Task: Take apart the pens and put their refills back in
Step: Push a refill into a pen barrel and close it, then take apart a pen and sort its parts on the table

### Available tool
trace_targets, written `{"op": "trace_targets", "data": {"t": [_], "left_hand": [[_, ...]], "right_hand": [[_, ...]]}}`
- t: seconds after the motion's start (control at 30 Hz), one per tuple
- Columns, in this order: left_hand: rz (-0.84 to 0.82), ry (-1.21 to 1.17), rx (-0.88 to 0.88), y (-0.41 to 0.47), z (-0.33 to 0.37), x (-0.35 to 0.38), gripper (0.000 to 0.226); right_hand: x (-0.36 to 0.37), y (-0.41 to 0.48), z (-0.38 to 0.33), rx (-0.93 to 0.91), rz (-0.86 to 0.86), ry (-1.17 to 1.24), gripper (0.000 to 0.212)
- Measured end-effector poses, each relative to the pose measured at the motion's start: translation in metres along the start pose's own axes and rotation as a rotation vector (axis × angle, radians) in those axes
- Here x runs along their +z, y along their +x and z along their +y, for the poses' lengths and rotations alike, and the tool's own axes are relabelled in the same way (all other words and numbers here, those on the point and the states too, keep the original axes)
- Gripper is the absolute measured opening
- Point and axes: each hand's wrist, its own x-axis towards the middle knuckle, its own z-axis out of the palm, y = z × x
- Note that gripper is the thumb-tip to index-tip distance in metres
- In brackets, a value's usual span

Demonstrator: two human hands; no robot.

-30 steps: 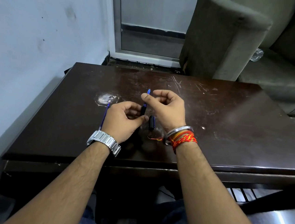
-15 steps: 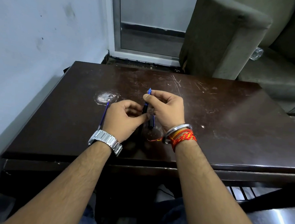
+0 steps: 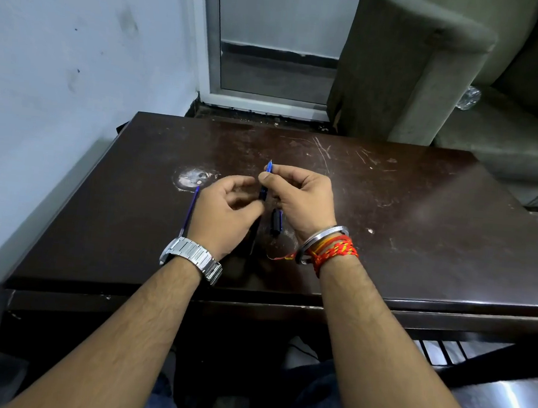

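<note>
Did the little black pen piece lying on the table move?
No. The black pen piece lies where it did, between the white scuff and the table's near edge.

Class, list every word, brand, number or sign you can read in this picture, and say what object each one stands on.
None can be read.
Wristwatch: only its metal band shows, the dial is hidden.
Blue pen in the right hand: no print visible.
Black pen part on the table: too small and dark to tell.
</note>
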Motion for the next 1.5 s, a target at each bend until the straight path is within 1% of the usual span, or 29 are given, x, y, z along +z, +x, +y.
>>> {"op": "trace_targets", "data": {"t": [0.07, 0.13, 0.17, 0.23, 0.3, 0.43, 0.5, 0.57, 0.73, 0.87, 0.93, 1.0, 1.03, 1.07, 1.1, 1.2, 1.23, 1.3, 1.4, 1.5], "left_hand": [[0.043, 0.056, 0.015, 0.0, -0.001, -0.001, 0.037], [0.091, 0.087, 0.028, 0.0, -0.001, -0.002, 0.041], [0.083, 0.077, 0.03, 0.0, -0.001, -0.002, 0.041], [0.024, -0.01, 0.011, 0.001, 0.0, 0.0, 0.035], [-0.001, 0.012, 0.017, 0.001, -0.001, 0.0, 0.034], [0.096, 0.068, 0.038, 0.0, -0.001, -0.001, 0.042], [0.058, 0.025, 0.006, 0.0, 0.001, 0.0, 0.043], [0.014, -0.033, -0.04, 0.0, 0.002, 0.0, 0.035], [0.086, 0.051, 0.011, -0.001, 0.001, -0.002, 0.043], [-0.005, -0.013, -0.029, -0.001, 0.002, 0.001, 0.033], [0.015, 0.042, -0.013, -0.001, 0.0, 0.0, 0.042], [0.058, 0.076, -0.006, -0.001, 0.0, -0.002, 0.054], [0.059, 0.073, -0.011, -0.001, -0.001, -0.003, 0.057], [0.043, 0.059, -0.025, 0.0, -0.001, -0.003, 0.054], [0.016, 0.039, -0.044, 0.0, 0.0, -0.002, 0.046], [-0.043, 0.058, -0.029, -0.001, 0.0, 0.001, 0.011], [-0.042, 0.088, -0.008, -0.001, 0.0, 0.0, 0.007], [-0.025, 0.117, -0.005, 0.0, 0.0, -0.001, 0.007], [0.01, 0.136, -0.005, 0.0, 0.001, -0.002, 0.011], [0.041, 0.177, 0.024, -0.001, 0.002, -0.002, 0.013]], "right_hand": [[0.001, -0.001, -0.001, 0.007, -0.01, -0.01, 0.005], [0.002, -0.001, -0.001, 0.007, -0.012, -0.007, 0.007], [0.001, -0.001, -0.001, 0.005, -0.013, -0.004, 0.008], [0.001, -0.001, -0.002, -0.004, -0.019, -0.002, 0.008], [0.002, -0.002, -0.002, -0.01, -0.023, -0.007, 0.01], [0.003, -0.003, -0.002, -0.018, -0.028, -0.009, 0.011], [0.002, -0.003, -0.002, -0.024, -0.026, -0.005, 0.008], [0.001, -0.003, -0.003, -0.024, -0.03, 0.0, 0.007], [0.002, -0.003, -0.002, -0.017, -0.037, -0.019, 0.008], [0.002, -0.003, -0.001, -0.022, -0.042, -0.014, 0.011], [0.003, -0.003, -0.001, -0.024, -0.043, -0.024, 0.013], [0.004, -0.003, -0.001, -0.02, -0.039, -0.031, 0.012], [0.004, -0.003, -0.001, -0.019, -0.039, -0.032, 0.01], [0.004, -0.002, 0.0, -0.022, -0.039, -0.036, 0.009], [0.004, -0.002, 0.001, -0.022, -0.038, -0.039, 0.008], [0.004, 0.0, 0.003, -0.021, -0.027, -0.064, 0.011], [0.003, 0.001, 0.004, -0.034, -0.016, -0.094, 0.012], [0.002, 0.003, 0.006, -0.065, -0.004, -0.173, 0.007], [0.001, 0.004, 0.009, -0.075, 0.003, -0.251, 0.017], [0.002, 0.005, 0.009, -0.064, 0.026, -0.241, 0.018]]}}
